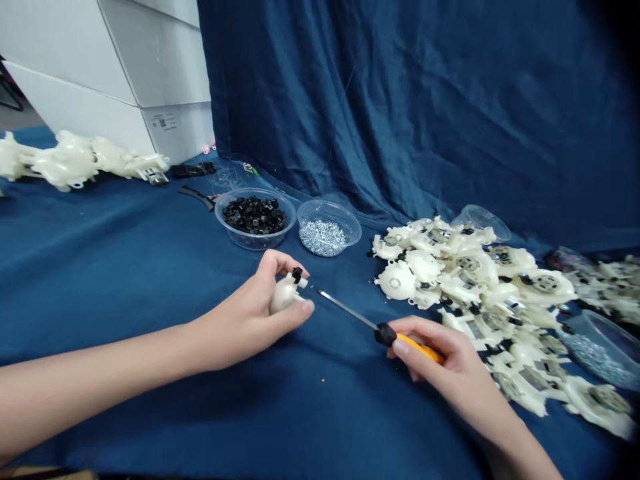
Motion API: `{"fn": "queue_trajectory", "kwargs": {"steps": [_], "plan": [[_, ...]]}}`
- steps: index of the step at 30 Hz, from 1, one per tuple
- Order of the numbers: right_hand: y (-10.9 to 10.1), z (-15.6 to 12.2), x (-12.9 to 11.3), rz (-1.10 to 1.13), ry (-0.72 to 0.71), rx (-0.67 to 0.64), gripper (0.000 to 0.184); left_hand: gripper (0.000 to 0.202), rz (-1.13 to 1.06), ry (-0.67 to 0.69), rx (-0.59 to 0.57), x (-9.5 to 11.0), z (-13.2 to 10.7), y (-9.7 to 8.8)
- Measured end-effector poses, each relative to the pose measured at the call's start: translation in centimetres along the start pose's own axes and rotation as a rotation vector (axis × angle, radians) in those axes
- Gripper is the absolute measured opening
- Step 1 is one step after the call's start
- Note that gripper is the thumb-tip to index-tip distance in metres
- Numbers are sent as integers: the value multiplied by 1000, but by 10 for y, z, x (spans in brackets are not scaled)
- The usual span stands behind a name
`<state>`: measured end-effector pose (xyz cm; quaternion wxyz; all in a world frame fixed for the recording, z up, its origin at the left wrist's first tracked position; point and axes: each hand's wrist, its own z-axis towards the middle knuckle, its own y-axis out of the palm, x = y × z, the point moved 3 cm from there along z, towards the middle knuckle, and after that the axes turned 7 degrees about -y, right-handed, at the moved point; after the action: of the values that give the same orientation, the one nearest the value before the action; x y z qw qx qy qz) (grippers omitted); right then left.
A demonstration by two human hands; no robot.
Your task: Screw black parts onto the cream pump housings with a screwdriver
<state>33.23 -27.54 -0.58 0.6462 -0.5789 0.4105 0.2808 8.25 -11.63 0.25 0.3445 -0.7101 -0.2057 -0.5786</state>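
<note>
Between the thumb and fingers of my left hand (255,303) is a white plastic housing (284,293), partly hidden by the hand. A small black plastic piece (297,274) sits at its upper end. My right hand (440,347) is closed round the yellow and black handle of a screwdriver (347,309). Its metal shaft points up and left at the housing. A tiny shiny bit, perhaps a screw, shows at the tip, just short of the housing.
A clear bowl (225,217) of black parts and another bowl (354,233) of silver screws stand beyond my hands. White housings (465,280) are heaped at right, near a third screw bowl (615,340). More housings (70,160) lie at left before white boxes (170,67). A blue curtain (400,100) hangs behind.
</note>
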Motion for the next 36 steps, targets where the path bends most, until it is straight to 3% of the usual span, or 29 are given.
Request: {"fn": "queue_trajectory", "kwargs": {"steps": [5, 9, 11, 13, 15, 17, 20, 27, 36], "plan": [[-4, -1, 2, -563, -244, 307, 29, 36, -334, -124, -173, 2, 3, -2], [14, 7, -7, -935, -340, 277, 28, 32, -536, -274, -260, 7, 6, -4], [20, 15, -21, -1001, -355, 266, 30, 40, -564, -326, -275, 8, 6, -5], [25, 23, -43, -868, -405, 265, 34, 43, -585, -358, -295, 7, 6, -7], [33, 32, -65, -521, -431, 156, 36, 36, -630, -386, -339, 4, 5, -7], [44, 42, -83, -149, -380, 24, 35, 25, -686, -407, -392, 1, 4, -6], [58, 51, -95, 145, -323, -18, 25, 22, -746, -440, -451, -2, 3, -4], [70, 47, -85, 315, -194, -24, 17, 16, -811, -495, -497, -5, 1, -1], [82, 49, -69, 731, 61, -230, 23, 22, -925, -549, -663, -7, 3, 6]]}}
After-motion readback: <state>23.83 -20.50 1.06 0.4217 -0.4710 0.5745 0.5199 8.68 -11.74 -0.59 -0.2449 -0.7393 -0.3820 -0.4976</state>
